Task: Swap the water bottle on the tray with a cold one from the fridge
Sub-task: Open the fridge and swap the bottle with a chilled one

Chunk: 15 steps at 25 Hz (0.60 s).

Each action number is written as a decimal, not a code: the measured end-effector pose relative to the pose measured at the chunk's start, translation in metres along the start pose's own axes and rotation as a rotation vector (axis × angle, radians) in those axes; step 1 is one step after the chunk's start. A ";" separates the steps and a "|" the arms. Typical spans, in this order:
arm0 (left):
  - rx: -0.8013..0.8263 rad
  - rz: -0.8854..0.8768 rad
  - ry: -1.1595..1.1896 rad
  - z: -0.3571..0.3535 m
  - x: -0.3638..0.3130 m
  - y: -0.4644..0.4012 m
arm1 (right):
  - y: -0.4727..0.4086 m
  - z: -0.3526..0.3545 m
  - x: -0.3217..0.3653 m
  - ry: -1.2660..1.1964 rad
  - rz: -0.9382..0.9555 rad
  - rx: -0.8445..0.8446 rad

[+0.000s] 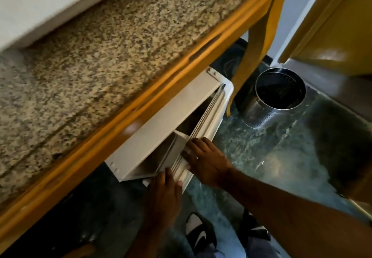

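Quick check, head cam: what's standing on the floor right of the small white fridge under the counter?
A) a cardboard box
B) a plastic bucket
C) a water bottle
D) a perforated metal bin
D: a shiny perforated metal bin stands on the green floor beside the fridge door, which both hands, left hand and right hand, hold at its edge.

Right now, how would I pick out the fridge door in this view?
Follow the speckled stone counter to its orange wooden edge; the small white fridge sits under it. The fridge door is the white slab swung partly open beside the steel bin, with both hands on its ribbed edge.
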<state>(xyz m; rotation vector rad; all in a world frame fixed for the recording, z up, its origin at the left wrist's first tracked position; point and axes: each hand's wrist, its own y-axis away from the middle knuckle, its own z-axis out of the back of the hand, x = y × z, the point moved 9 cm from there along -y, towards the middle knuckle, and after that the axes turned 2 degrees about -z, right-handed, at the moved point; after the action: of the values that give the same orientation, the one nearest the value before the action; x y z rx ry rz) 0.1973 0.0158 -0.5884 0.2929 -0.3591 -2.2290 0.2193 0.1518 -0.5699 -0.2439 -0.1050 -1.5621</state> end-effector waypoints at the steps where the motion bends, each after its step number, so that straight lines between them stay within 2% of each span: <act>1: -0.006 -0.026 -0.011 -0.003 -0.005 0.005 | 0.010 0.000 -0.002 -0.009 -0.009 0.004; 6: -0.065 -0.045 0.011 0.004 -0.048 -0.013 | 0.076 0.001 -0.030 -0.078 -0.179 0.003; 11: -0.110 -0.212 0.012 0.019 -0.121 -0.057 | 0.144 0.033 -0.082 -0.059 -0.392 -0.120; 15: -0.104 -0.313 -0.037 0.016 -0.176 -0.087 | 0.197 0.053 -0.144 -0.003 -0.678 -0.075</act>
<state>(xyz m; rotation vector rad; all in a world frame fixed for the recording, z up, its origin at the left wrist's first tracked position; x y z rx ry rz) 0.2392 0.2081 -0.5891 0.2672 -0.2277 -2.5532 0.4184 0.3018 -0.5668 -0.2859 -0.1405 -2.2426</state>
